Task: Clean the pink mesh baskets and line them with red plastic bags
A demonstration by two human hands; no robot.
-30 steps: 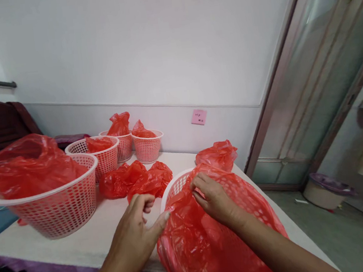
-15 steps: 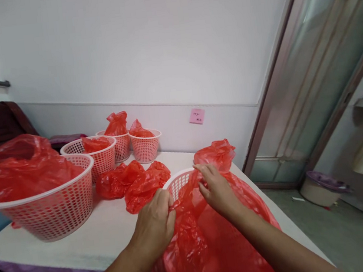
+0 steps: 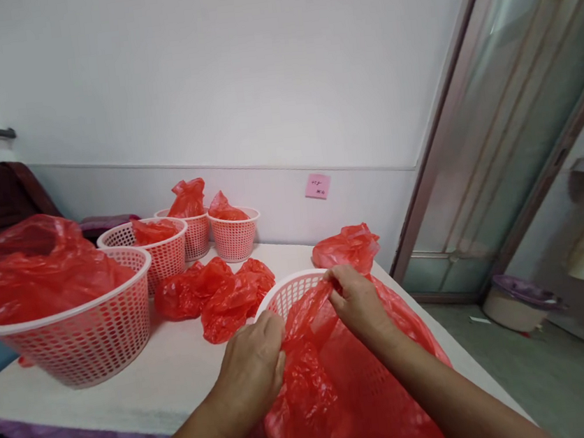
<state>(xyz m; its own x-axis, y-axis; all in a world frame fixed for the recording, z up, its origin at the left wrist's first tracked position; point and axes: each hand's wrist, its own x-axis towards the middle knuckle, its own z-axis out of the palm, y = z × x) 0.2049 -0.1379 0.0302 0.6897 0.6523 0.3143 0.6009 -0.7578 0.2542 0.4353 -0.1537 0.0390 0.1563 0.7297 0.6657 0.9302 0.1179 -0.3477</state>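
A red plastic bag (image 3: 364, 386) covers much of a white perforated basket (image 3: 290, 289) at the front right of the table, and only the basket's far left rim and wall show bare. My left hand (image 3: 255, 360) is closed on the bag's edge, just in front of that bare rim. Beyond it, my right hand (image 3: 359, 303) pinches another part of the bag's edge near the far rim. The film is stretched between the two hands. Several crumpled red bags (image 3: 235, 296) lie on the table left of the basket.
Left on the white table (image 3: 118, 407) stands a large basket (image 3: 89, 340) with a red bag. Smaller bagged baskets (image 3: 235, 236) line the back. A red bag (image 3: 348, 246) lies at the table's far right. A trash bin (image 3: 517, 302) stands on the floor by the glass door (image 3: 475, 121).
My right hand has gone from loosely spread fingers to a pinch on the bag's edge. More of the basket's far rim shows. My left hand has shifted slightly down, still gripping.
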